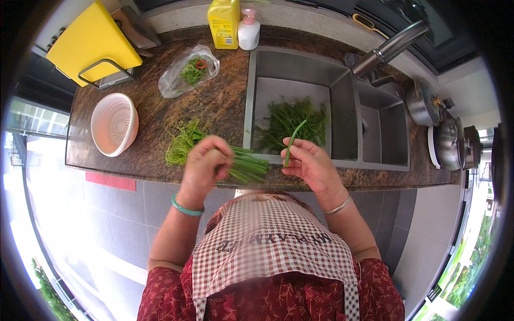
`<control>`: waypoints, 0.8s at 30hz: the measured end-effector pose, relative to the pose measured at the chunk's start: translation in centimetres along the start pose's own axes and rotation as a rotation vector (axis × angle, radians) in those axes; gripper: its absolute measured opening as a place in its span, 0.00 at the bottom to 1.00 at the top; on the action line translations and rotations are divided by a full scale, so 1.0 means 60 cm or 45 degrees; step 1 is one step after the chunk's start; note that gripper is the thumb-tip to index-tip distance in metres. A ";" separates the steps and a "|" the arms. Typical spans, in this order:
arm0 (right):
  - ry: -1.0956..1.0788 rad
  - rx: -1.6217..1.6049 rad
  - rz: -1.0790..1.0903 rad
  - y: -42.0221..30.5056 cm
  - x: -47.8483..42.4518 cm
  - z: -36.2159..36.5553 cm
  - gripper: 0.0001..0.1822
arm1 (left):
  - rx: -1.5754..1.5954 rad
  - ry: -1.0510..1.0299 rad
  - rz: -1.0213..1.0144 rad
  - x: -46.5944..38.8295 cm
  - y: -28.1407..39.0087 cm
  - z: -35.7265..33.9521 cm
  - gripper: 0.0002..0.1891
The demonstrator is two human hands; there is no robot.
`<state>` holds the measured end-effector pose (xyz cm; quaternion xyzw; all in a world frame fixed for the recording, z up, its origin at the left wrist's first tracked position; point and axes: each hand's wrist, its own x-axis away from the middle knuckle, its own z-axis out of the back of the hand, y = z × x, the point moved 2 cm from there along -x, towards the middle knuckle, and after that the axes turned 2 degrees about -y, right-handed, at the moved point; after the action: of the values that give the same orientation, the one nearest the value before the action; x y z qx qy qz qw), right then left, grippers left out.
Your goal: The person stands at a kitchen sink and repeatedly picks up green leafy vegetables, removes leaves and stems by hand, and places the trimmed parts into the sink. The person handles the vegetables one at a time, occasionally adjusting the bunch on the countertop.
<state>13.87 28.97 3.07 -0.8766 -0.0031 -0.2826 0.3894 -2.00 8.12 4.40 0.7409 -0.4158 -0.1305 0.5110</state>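
Between the fingers and thumb of my right hand is one green stem, held upright over the sink's front rim. My left hand is blurred, its fingers curled above a bunch of green stems lying on the counter; whether it grips anything cannot be told. Thin curly greens lie to the left of that hand. In the large basin of the steel sink, a heap of feathery leafy greens rests just beyond my right hand.
A white and pink plastic colander stands at the left. Behind lie a clear plastic bag with greens, a yellow bottle and a pump bottle. Yellow boards stand in a rack. The faucet overhangs the sink; metal pots stand right.
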 end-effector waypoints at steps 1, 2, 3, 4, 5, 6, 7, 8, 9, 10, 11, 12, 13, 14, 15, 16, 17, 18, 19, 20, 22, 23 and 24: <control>0.017 0.006 0.011 -0.001 -0.001 -0.008 0.15 | -0.089 0.014 0.080 0.006 -0.014 -0.015 0.05; 0.034 0.011 0.022 -0.003 -0.001 -0.017 0.15 | -0.179 -0.015 0.120 0.012 -0.023 -0.030 0.06; 0.052 0.015 0.033 -0.005 -0.001 -0.024 0.14 | -0.269 -0.046 0.163 0.015 -0.030 -0.044 0.06; 0.052 0.017 0.050 -0.004 -0.001 -0.029 0.14 | -0.460 -0.110 0.081 0.017 -0.025 -0.060 0.06; 0.052 0.020 0.066 -0.004 -0.002 -0.032 0.14 | -0.563 -0.110 -0.046 0.016 -0.030 -0.071 0.05; 0.050 0.020 0.082 -0.003 -0.003 -0.036 0.15 | -0.669 -0.108 -0.173 0.016 -0.036 -0.082 0.05; 0.051 0.040 0.094 -0.002 -0.003 -0.040 0.14 | -0.774 -0.105 -0.300 0.017 -0.036 -0.088 0.05; 0.052 0.060 0.106 -0.001 -0.004 -0.044 0.14 | -0.822 -0.108 -0.248 0.017 -0.034 -0.089 0.05; 0.056 0.078 0.118 0.001 -0.004 -0.048 0.14 | -0.860 -0.104 -0.276 0.015 -0.032 -0.089 0.05; 0.063 0.097 0.123 0.002 -0.003 -0.053 0.14 | -0.897 -0.101 -0.304 0.014 -0.031 -0.089 0.05; 0.071 0.116 0.129 0.002 -0.001 -0.058 0.14 | -0.934 -0.098 -0.332 0.012 -0.030 -0.088 0.04; 0.079 0.135 0.135 0.004 0.000 -0.061 0.14 | -0.952 -0.107 -0.367 0.012 -0.030 -0.088 0.04; 0.061 0.145 0.135 0.007 0.000 -0.060 0.15 | -0.970 -0.116 -0.402 0.011 -0.030 -0.087 0.04; 0.043 0.154 0.135 0.012 -0.001 -0.058 0.15 | -0.987 -0.126 -0.438 0.011 -0.030 -0.087 0.03; 0.025 0.165 0.135 0.015 -0.002 -0.057 0.16 | -1.013 -0.148 -0.468 0.012 -0.029 -0.088 0.03; 0.010 0.161 0.101 0.017 -0.003 -0.055 0.16 | -1.038 -0.170 -0.499 0.013 -0.027 -0.089 0.03; -0.004 0.156 0.067 0.019 -0.004 -0.052 0.16 | -1.063 -0.192 -0.530 0.013 -0.025 -0.090 0.03; -0.020 0.153 0.032 0.020 -0.004 -0.050 0.17 | -1.089 -0.243 -0.575 0.015 -0.021 -0.092 0.03; -0.053 0.180 0.016 0.020 -0.002 -0.050 0.16 | -1.115 -0.294 -0.620 0.015 -0.015 -0.096 0.03; -0.086 0.207 -0.001 0.020 -0.001 -0.050 0.16 | -1.141 -0.345 -0.665 0.016 -0.012 -0.098 0.03; -0.125 0.268 -0.020 0.019 0.001 -0.050 0.16 | -1.143 -0.385 -0.667 0.015 -0.013 -0.096 0.03; -0.132 0.301 -0.025 0.019 0.003 -0.050 0.16 | -1.144 -0.405 -0.668 0.014 -0.015 -0.094 0.03; -0.137 0.334 -0.027 0.019 0.004 -0.050 0.16 | -1.148 -0.374 -0.619 0.011 -0.015 -0.089 0.03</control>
<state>12.84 26.06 4.02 -0.8319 -0.0704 -0.2365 0.4970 2.13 11.23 6.11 0.4968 -0.2021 -0.5133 0.6700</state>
